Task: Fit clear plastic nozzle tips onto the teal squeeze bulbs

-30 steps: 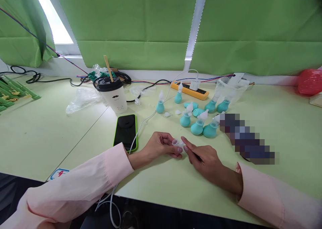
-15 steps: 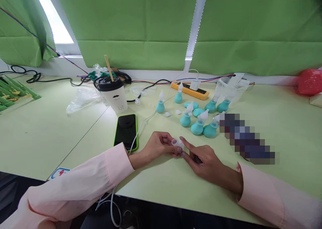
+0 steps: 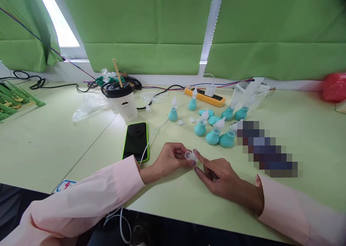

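Observation:
My left hand (image 3: pixel 174 157) pinches a small translucent plastic nozzle piece (image 3: pixel 187 155), whose round open end faces up and left. My right hand (image 3: pixel 218 174) is close on the right, with the index fingertip against the piece and the thumb apart below it. Its other fingers are curled under and partly hidden. Beyond the hands stand several teal bulb aspirators with clear tips, among them a front one (image 3: pixel 213 136) and one farther left (image 3: pixel 173 113). Two teal bulbs without a visible tip (image 3: pixel 214 120) lie among them. A small white tip (image 3: pixel 181 123) lies loose nearby.
A phone in a green case (image 3: pixel 136 141) lies left of my left hand, a white cable (image 3: pixel 151 136) running over its edge. Behind it stands a lidded paper cup (image 3: pixel 124 105) with a straw. A yellow power strip (image 3: pixel 216 100) is at the back; a pixelated object (image 3: pixel 270 150) lies right.
My right thumb has drawn slightly down and away from the plastic piece, while the index finger stays against it. My left hand still holds the piece in about the same place.

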The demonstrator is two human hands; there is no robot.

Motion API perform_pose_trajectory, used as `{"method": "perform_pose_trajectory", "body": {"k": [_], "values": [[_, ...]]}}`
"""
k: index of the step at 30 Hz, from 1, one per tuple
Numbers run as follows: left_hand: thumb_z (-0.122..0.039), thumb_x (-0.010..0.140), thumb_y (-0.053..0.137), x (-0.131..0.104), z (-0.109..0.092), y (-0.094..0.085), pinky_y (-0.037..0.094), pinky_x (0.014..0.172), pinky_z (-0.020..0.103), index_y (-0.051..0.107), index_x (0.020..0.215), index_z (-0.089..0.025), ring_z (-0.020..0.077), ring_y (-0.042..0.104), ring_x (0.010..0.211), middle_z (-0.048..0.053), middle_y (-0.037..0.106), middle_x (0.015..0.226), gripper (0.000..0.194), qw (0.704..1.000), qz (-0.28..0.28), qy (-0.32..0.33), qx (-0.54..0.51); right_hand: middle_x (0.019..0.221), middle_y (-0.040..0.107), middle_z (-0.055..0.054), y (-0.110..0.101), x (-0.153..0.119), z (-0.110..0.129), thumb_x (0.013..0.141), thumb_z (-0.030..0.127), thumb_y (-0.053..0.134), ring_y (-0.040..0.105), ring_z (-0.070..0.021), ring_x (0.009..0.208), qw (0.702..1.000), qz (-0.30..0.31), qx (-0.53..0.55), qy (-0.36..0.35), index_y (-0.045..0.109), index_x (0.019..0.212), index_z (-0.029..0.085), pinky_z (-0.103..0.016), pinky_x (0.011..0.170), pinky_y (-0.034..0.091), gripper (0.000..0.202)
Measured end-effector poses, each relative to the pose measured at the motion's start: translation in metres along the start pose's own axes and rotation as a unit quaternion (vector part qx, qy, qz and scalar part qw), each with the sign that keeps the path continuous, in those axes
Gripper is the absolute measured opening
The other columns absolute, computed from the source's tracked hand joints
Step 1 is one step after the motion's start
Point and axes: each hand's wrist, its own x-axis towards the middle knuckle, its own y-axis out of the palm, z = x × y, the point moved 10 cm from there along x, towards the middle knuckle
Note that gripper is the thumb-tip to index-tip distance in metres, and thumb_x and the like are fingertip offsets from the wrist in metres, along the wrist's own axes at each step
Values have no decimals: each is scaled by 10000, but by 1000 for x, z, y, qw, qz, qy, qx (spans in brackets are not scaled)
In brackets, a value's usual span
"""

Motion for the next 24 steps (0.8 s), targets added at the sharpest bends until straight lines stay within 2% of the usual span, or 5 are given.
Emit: {"method": "perform_pose_trajectory", "body": {"k": [3, 9, 17, 21, 24], "values": [[-146, 532, 687, 4, 0, 7, 484, 584, 227, 541, 554, -91, 140, 616, 640, 52, 646, 664, 158, 999, 20, 12, -29, 485, 529, 29, 18, 4, 25, 781, 185, 424, 461, -99, 431, 996, 70, -12, -57, 571, 959, 139, -232, 431, 285, 236], [-100, 574, 622, 10, 8, -8, 497, 598, 244, 536, 574, -84, 119, 612, 597, 79, 650, 768, 87, 998, -59, -21, -27, 467, 528, 20, 35, 19, 6, 790, 208, 419, 454, -85, 406, 996, 83, 11, 45, 601, 734, 131, -219, 438, 280, 205], [-102, 653, 503, 6, 0, -8, 488, 720, 315, 568, 649, -76, 165, 623, 710, 121, 639, 859, 70, 999, -37, -26, -26, 418, 501, 38, 27, 19, 10, 779, 173, 442, 453, -83, 390, 998, 60, 5, 4, 609, 834, 133, -218, 431, 284, 180], [-111, 666, 483, 7, 1, -6, 485, 741, 317, 583, 697, -63, 172, 622, 730, 125, 636, 864, 115, 999, -24, -27, -16, 533, 554, -14, 17, 10, 61, 790, 133, 394, 480, -121, 480, 986, 85, -46, -137, 587, 885, 95, -265, 461, 319, 218], [-102, 663, 477, 7, 0, -6, 488, 742, 304, 595, 716, -62, 167, 620, 734, 117, 638, 862, 135, 999, -19, -25, -2, 555, 569, -21, 38, -32, 109, 783, 102, 375, 478, -126, 502, 961, 164, -41, -221, 586, 887, 119, -263, 439, 327, 236]]}}
